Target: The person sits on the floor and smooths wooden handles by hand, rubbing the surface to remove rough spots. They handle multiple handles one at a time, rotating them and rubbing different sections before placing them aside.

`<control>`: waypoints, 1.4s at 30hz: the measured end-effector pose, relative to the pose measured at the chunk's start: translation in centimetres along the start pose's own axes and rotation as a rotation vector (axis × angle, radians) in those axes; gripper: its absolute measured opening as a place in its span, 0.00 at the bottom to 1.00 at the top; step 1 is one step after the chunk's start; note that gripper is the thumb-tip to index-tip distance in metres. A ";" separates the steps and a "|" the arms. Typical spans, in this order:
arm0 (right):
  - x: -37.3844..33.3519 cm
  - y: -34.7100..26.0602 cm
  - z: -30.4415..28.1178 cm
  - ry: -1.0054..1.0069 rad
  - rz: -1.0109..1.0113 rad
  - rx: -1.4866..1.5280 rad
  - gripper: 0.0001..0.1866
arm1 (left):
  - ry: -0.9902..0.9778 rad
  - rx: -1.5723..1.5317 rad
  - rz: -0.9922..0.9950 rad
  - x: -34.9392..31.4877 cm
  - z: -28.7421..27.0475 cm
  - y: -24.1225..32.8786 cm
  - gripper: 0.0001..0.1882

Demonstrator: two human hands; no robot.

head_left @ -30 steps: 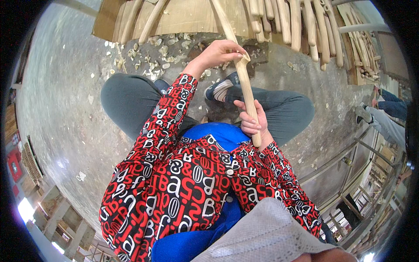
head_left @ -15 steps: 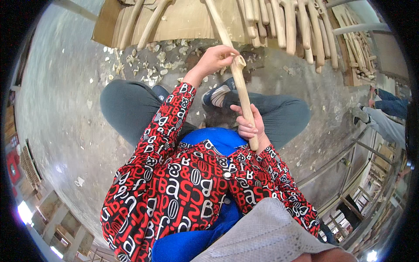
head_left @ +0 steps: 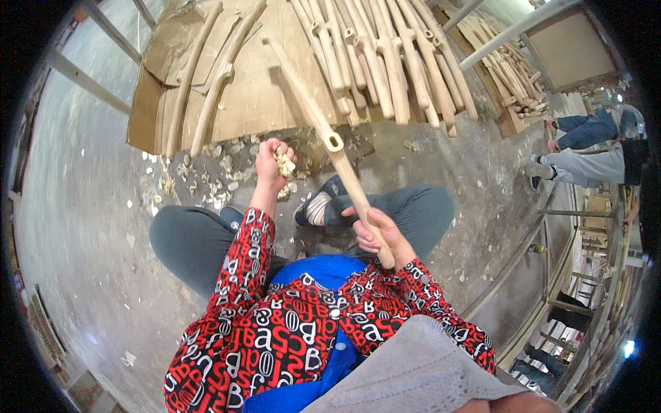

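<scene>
Change: since the earlier frames the left hand has let go of the wooden stick and dropped toward the floor, closed on a clump of wood shavings.
Right hand: wrapped around the stick's lower end, just above the lap.
Stick: slants up and away from the right hand, passing to the right of the left hand without touching it; a notch shows halfway along.
Beyond the hands: loose chips scattered on the floor, then a row of shaped wooden pieces on a flat board.
Hard to make out: the left hand's fingers are mostly hidden by its back; the stick's far tip blends into the board.
Far right: another person's legs, cut off by the rim.
</scene>
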State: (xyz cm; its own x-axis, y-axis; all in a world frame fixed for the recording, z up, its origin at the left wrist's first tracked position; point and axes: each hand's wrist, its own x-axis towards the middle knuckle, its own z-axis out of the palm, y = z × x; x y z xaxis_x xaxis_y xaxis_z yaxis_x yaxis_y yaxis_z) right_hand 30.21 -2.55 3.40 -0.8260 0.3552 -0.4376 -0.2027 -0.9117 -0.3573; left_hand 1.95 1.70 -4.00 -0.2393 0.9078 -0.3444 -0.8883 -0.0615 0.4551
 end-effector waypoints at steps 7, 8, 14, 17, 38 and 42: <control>0.8 -17.4 0.9 0.639 -0.542 -0.964 0.20 | 0.080 0.177 0.018 -5.2 1.8 0.5 0.05; 1.1 -20.7 0.7 0.689 -0.580 -1.044 0.20 | 0.072 0.184 0.027 -5.4 1.9 0.7 0.04; 3.3 -33.7 3.0 1.050 -0.918 -2.152 0.21 | 0.022 -0.138 0.083 -6.5 2.0 1.5 0.12; 13.2 -29.3 5.2 0.729 -0.933 -1.860 0.17 | 0.120 -0.179 0.172 -7.0 1.6 3.0 0.14; 39.2 0.3 8.6 0.343 -0.371 -1.912 0.14 | 0.125 -0.422 0.185 -7.2 1.5 9.3 0.18; 27.5 -4.8 0.5 0.416 -0.656 -1.804 0.29 | 0.202 -0.371 0.096 -7.1 3.7 8.8 0.18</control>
State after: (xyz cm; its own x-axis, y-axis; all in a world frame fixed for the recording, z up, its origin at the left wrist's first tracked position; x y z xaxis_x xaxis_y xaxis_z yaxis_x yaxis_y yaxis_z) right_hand 8.18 11.50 -6.48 -0.6505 0.7577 0.0525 0.5300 0.5024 -0.6832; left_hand -2.67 -3.75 5.49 -0.3665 0.7937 -0.4855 -0.9303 -0.3198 0.1795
